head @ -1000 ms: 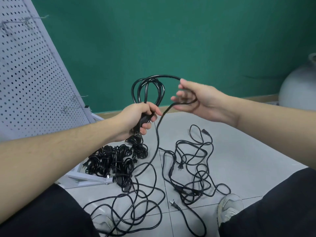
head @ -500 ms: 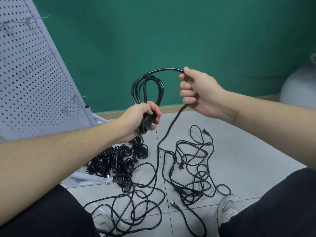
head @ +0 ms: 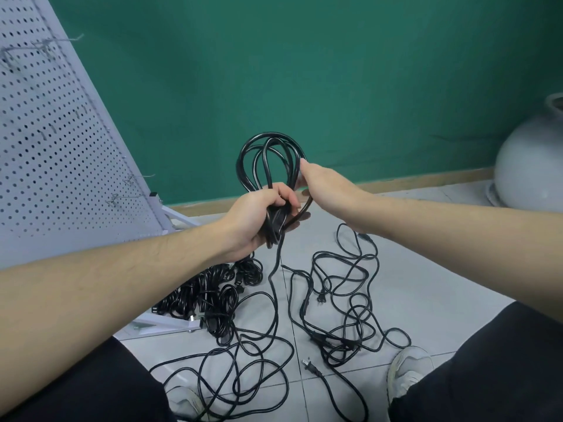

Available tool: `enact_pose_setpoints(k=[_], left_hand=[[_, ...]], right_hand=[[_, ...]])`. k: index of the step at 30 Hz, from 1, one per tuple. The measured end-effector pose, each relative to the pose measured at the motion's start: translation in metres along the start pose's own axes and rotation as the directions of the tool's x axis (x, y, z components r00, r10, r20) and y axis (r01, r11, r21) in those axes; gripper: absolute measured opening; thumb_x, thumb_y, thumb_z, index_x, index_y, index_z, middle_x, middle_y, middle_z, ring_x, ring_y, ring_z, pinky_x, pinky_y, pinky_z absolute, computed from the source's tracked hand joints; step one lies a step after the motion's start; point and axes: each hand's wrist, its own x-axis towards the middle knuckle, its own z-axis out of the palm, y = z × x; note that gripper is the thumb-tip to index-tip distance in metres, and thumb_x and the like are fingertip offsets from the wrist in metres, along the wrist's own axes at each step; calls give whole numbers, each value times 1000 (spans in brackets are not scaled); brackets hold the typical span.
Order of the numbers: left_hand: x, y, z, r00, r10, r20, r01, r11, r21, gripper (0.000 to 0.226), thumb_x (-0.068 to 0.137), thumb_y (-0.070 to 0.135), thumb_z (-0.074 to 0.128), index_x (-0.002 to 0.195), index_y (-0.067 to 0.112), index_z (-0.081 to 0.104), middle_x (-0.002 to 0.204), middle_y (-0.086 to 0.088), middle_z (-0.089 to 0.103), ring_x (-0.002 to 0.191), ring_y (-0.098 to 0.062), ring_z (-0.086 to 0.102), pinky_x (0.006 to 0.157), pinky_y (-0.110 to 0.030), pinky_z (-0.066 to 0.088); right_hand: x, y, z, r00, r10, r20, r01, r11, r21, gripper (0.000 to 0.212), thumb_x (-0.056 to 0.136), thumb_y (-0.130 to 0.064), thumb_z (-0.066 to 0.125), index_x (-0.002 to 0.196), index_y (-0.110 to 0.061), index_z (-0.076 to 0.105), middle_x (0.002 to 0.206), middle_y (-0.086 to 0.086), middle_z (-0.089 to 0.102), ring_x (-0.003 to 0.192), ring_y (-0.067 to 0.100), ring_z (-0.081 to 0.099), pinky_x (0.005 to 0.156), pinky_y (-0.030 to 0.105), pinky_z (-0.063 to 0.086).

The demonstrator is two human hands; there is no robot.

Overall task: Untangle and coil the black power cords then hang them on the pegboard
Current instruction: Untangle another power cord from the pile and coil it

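A: The left hand (head: 259,217) is gripping the looped black rubber power cord (head: 268,166); the right hand (head: 323,187) is pinching its newest loop.

B: Its tail is trailing into the tangled floor cords (head: 338,303), probably risking a snag.

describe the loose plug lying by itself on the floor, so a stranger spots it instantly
Start at the white shoe at lower right, then look left along the grey tiles. The plug lies there, prongs pointing up-left. Unlike nearby cord ends, it lies outside the tangle.
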Motion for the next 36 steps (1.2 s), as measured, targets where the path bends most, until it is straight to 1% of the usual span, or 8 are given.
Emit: enact_pose_setpoints(k=[3,8,12,14,21,24,30,36], left_hand=[[-2,5,1,998,-63,31,65,996,-66,40,97,1,30,83,10,67,89,-11,68,88,-42,73,82,-42,60],[-6,10,-2,989,-130,73,124,989,75,39,93,-2,32,84,14,66,85,-4,73,70,-25,66,62,-32,50],[-4,10,-3,992,-120,48,110,978,176,41,91,-3,36,74,16,68,94,-10,70,71,-23,60,54,-29,46],[-7,8,-1,981,-168,93,137,953,272,37,91,-4,37,76,14,66,105,-15,74,71,-21,57,52,-27,45],[-13,6,0,953,-222,205,161,946,280,26,95,0,41,84,16,59,110,-15,76,67,-16,55,51,-22,41],[-18,11,3,921,-244,304,160,948,276,8,93,21,62,90,22,55,111,-13,75,62,-12,54,50,-20,42],[-20,14,8,926,-247,284,97,886,453,49,68,23,85,87,27,41,85,-11,70,51,-11,46,48,-25,32],[-22,17,6,975,-135,176,50,906,420,28,95,-2,62,89,21,46,87,-14,75,58,-19,61,45,-23,45]], right_hand=[[-2,4,0,999,10,41,-8,999,-53,47,108,-37,18,114,-18,60,121,0,58,109,19,50,85,33,30],[0,14,11,999,15,33,-16,1000,14,27,101,-35,25,109,-22,47,105,6,63,101,22,61,96,44,48],[4,4,3,991,18,135,-83,866,492,12,95,-24,49,106,-19,51,79,0,60,71,19,60,78,40,54],[6,0,-3,983,9,186,-127,762,635,28,94,-23,65,119,-17,53,81,0,67,67,14,68,65,34,55],[9,0,-20,984,-37,175,-51,878,475,30,91,-40,72,96,-11,70,51,-7,29,48,12,40,52,22,47],[9,1,-18,993,-78,86,35,909,416,34,94,-47,66,87,-13,68,47,-7,31,44,12,34,50,23,38],[5,4,-11,982,-184,-43,189,943,274,40,94,-52,64,74,-18,65,44,-7,41,50,20,49,62,31,41],[3,-4,-8,992,-118,-45,127,925,358,53,95,-67,48,88,-19,69,61,-6,61,63,15,57,67,30,50]])
